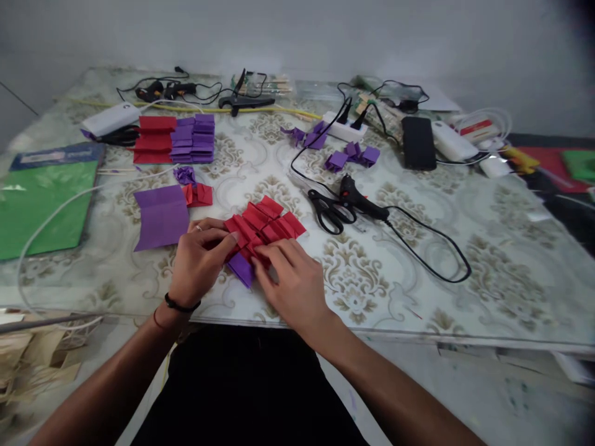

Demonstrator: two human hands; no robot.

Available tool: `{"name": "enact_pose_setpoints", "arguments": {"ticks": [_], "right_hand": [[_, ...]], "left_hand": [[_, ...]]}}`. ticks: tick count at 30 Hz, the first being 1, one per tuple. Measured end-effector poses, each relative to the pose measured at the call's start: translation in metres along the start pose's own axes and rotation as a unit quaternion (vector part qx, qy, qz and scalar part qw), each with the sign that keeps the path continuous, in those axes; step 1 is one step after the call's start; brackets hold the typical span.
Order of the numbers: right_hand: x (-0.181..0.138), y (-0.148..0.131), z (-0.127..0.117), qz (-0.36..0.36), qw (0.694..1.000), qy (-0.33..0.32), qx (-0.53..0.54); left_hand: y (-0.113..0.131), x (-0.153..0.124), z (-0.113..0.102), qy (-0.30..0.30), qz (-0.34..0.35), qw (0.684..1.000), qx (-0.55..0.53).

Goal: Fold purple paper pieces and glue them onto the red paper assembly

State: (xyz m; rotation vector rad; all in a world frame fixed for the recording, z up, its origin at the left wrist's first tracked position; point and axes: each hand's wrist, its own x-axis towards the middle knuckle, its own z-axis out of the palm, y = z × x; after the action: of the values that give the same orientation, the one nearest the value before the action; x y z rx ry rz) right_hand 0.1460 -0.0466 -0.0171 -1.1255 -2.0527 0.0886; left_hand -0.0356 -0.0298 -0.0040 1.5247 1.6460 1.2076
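Note:
A red pleated paper piece (267, 224) lies on the patterned table (488, 272) near its front edge, with a purple paper corner (242, 269) sticking out beneath it. My left hand (201, 259) pinches the red paper's left end with fingers closed on it. My right hand (289, 280) presses its fingertips on the near edge of the same paper. A creased purple sheet (160, 217) and a small red folded piece (199, 194) lie just left of my hands.
Black scissors (331, 212) and a glue gun (360, 198) with a looping black cord lie right of the paper. Stacks of red (154, 139) and purple (194, 137) folded paper sit at back left, a green sheet (39, 204) at far left, a phone (418, 142) and chargers at back right.

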Motion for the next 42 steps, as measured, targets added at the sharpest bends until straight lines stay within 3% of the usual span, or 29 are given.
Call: {"name": "enact_pose_setpoints", "arguments": {"ticks": [8, 11, 14, 15, 19, 23, 27, 32, 36, 42], "right_hand": [[-0.005, 0.004, 0.003, 0.005, 0.998, 0.036, 0.054], [-0.010, 0.008, 0.005, 0.010, 0.997, 0.029, 0.074], [-0.013, 0.016, 0.004, 0.009, 0.996, 0.006, 0.083], [-0.014, 0.019, 0.003, 0.004, 0.997, -0.002, 0.083], [-0.015, 0.030, -0.004, -0.019, 0.995, -0.024, 0.093], [-0.012, 0.038, -0.012, -0.020, 0.994, -0.034, 0.098], [-0.005, 0.048, -0.021, -0.014, 0.992, -0.054, 0.109], [0.012, 0.063, -0.025, -0.030, 0.989, -0.099, 0.106], [0.022, 0.073, -0.021, -0.038, 0.986, -0.131, 0.093], [0.024, 0.071, -0.015, -0.056, 0.981, -0.167, 0.086]], "left_hand": [[-0.002, -0.004, 0.001, 0.013, -0.028, 0.998, -0.054], [-0.002, -0.004, -0.002, -0.007, 0.023, 0.999, 0.041], [0.001, -0.001, -0.007, -0.006, 0.089, 0.980, 0.176], [0.003, 0.001, -0.009, -0.026, 0.114, 0.973, 0.199], [0.008, 0.016, -0.015, -0.222, 0.227, 0.917, 0.243], [0.013, 0.029, -0.013, -0.284, 0.280, 0.886, 0.238], [0.015, 0.042, -0.013, -0.327, 0.279, 0.879, 0.207], [0.008, 0.059, -0.016, -0.347, 0.234, 0.900, 0.124], [0.002, 0.064, -0.014, -0.365, 0.181, 0.906, 0.117], [0.001, 0.063, -0.006, -0.359, 0.157, 0.910, 0.135]]}}
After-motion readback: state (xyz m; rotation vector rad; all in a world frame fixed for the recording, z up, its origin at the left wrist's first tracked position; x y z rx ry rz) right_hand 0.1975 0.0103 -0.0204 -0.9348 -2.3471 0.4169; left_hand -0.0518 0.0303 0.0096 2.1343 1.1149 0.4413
